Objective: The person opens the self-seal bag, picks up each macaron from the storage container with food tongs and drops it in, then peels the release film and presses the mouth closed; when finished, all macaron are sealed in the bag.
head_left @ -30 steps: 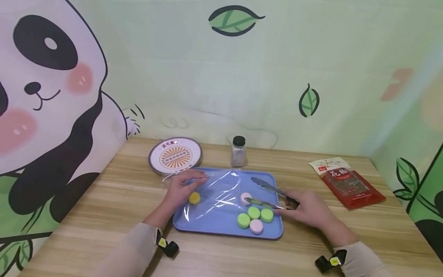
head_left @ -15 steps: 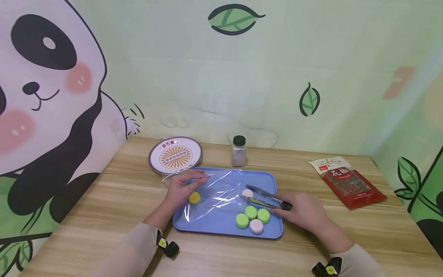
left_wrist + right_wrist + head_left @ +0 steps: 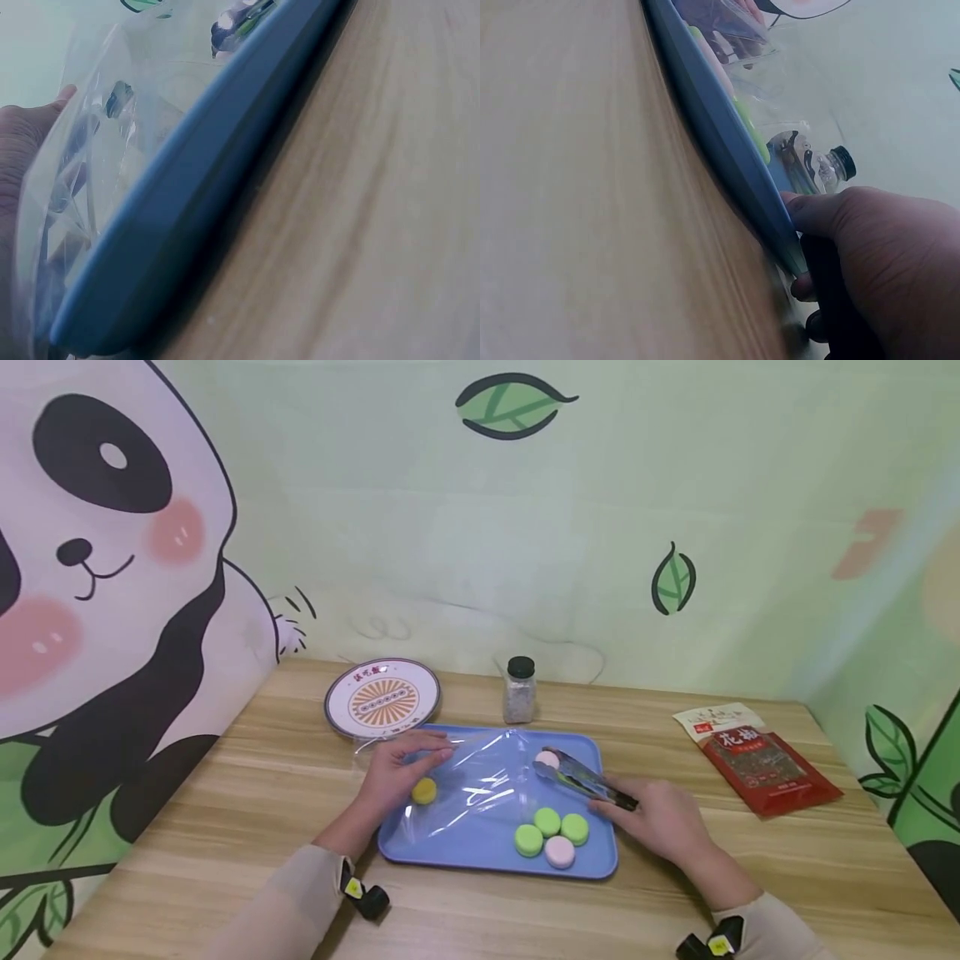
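Note:
My left hand (image 3: 397,774) pinches the upper left edge of a clear plastic bag (image 3: 480,785), which lies over the left and middle of a blue tray (image 3: 491,857). Under the film, by that hand, is a yellow macaron (image 3: 423,792). With my right hand (image 3: 662,820) I grip a pair of metal tongs (image 3: 585,778) by the dark handle, over the tray's right side. Between the tong tips sits a pale pink macaron (image 3: 548,760). Several others lie at the tray's front right: green macarons (image 3: 547,821) and one pink macaron (image 3: 559,852).
Behind the tray's left corner lies a patterned plate (image 3: 382,697). A spice jar (image 3: 520,693) with a black lid stands behind the tray. To the right, a red spice packet (image 3: 765,764) lies flat on the wooden table (image 3: 480,914). A printed backdrop rises behind.
The tongs have closed on the pink macaron and shifted it toward the back of the tray. The green macarons were nudged slightly. My left hand stays on the bag.

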The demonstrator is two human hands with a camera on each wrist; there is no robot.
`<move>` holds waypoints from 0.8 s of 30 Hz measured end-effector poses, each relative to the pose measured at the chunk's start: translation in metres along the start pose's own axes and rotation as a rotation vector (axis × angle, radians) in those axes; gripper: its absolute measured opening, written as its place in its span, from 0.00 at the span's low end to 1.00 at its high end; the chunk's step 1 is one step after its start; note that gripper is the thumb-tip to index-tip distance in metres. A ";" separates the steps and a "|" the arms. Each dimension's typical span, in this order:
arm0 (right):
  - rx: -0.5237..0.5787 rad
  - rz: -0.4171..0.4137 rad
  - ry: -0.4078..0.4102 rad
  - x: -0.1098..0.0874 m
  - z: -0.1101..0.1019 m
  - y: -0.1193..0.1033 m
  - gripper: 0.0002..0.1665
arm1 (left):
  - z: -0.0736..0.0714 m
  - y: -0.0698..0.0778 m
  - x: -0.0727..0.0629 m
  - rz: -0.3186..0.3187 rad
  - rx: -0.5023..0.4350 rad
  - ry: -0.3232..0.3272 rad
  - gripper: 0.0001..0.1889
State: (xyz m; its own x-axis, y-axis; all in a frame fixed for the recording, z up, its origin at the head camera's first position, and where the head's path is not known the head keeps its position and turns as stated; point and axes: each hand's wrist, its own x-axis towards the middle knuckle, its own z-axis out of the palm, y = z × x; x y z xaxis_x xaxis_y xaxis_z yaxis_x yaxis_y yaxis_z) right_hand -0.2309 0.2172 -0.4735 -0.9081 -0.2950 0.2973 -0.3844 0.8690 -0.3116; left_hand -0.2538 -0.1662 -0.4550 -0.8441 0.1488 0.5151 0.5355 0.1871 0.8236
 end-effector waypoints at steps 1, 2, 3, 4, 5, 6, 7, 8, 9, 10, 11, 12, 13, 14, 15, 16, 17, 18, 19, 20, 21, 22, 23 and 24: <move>0.004 -0.001 -0.001 0.000 0.000 0.000 0.36 | 0.000 0.000 0.000 0.000 0.001 0.000 0.07; 0.005 -0.002 -0.004 0.000 0.001 0.001 0.36 | 0.000 0.000 0.000 0.002 0.003 0.000 0.06; 0.008 -0.005 -0.006 0.000 0.001 0.001 0.36 | 0.000 0.000 -0.001 0.003 0.006 0.000 0.06; 0.014 -0.007 -0.007 0.000 0.001 0.001 0.36 | 0.000 -0.001 -0.001 0.006 0.010 -0.001 0.06; 0.018 -0.009 -0.007 0.000 0.000 0.001 0.36 | 0.000 -0.001 -0.001 0.006 0.011 -0.001 0.06; 0.026 -0.009 -0.006 0.000 0.000 0.001 0.36 | 0.000 -0.001 -0.001 0.007 0.014 -0.003 0.06; 0.029 -0.011 -0.002 -0.001 0.000 0.001 0.35 | 0.001 0.000 -0.001 0.008 0.016 -0.003 0.07; 0.035 -0.013 0.002 -0.001 0.000 0.001 0.35 | 0.001 0.000 -0.001 0.006 0.016 -0.005 0.07; 0.037 -0.016 0.007 -0.002 0.000 0.002 0.35 | 0.001 0.000 -0.001 0.002 0.013 -0.007 0.07; 0.040 -0.020 0.011 -0.002 0.001 0.002 0.34 | 0.001 0.000 -0.001 -0.004 0.013 -0.008 0.07; 0.039 -0.024 0.014 -0.002 0.001 0.002 0.34 | 0.001 0.001 -0.001 -0.011 0.010 -0.010 0.07; 0.040 -0.026 0.011 -0.002 0.002 0.003 0.34 | 0.001 0.001 -0.001 -0.017 0.009 -0.011 0.07; 0.041 -0.027 0.009 -0.003 0.002 0.003 0.33 | 0.001 0.001 -0.002 -0.022 0.008 -0.014 0.07; 0.043 -0.028 0.005 -0.003 0.003 0.003 0.34 | 0.001 0.001 -0.002 -0.025 0.006 -0.016 0.07; 0.041 -0.026 0.000 -0.003 0.004 0.003 0.34 | 0.001 0.001 -0.003 -0.023 0.007 -0.017 0.07; 0.045 -0.021 -0.005 -0.003 0.004 0.004 0.34 | 0.001 0.001 -0.003 -0.020 0.011 -0.017 0.06; 0.048 -0.014 -0.008 -0.003 0.004 0.004 0.34 | 0.001 0.000 -0.003 -0.013 0.011 -0.016 0.06; 0.052 -0.009 -0.009 -0.002 0.003 0.003 0.35 | 0.001 0.000 -0.003 -0.007 0.013 -0.014 0.06; 0.055 -0.005 -0.007 -0.002 0.003 0.003 0.35 | 0.001 -0.001 -0.003 0.000 0.017 -0.013 0.06; 0.056 -0.003 -0.005 -0.001 0.003 0.003 0.35 | 0.001 -0.001 -0.002 0.006 0.018 -0.011 0.06; 0.059 -0.003 -0.001 -0.001 0.002 0.003 0.34 | 0.001 -0.001 -0.002 0.009 0.017 -0.009 0.06; 0.061 -0.006 0.005 0.000 0.002 0.003 0.34 | 0.001 -0.001 -0.001 0.008 0.012 -0.009 0.06; 0.061 -0.011 0.011 0.000 0.002 0.003 0.34 | 0.001 -0.001 -0.001 0.008 0.006 -0.009 0.06; 0.063 -0.016 0.017 0.000 0.002 0.003 0.34 | 0.001 -0.001 -0.001 0.007 0.000 -0.010 0.06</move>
State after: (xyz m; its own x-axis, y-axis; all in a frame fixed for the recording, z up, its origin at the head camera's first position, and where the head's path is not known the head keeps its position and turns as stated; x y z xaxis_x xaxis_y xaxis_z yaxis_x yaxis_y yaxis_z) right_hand -0.2321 0.2193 -0.4766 -0.8989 -0.3014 0.3179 -0.4091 0.8372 -0.3630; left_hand -0.2539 -0.1656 -0.4566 -0.8399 0.1602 0.5185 0.5416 0.1861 0.8198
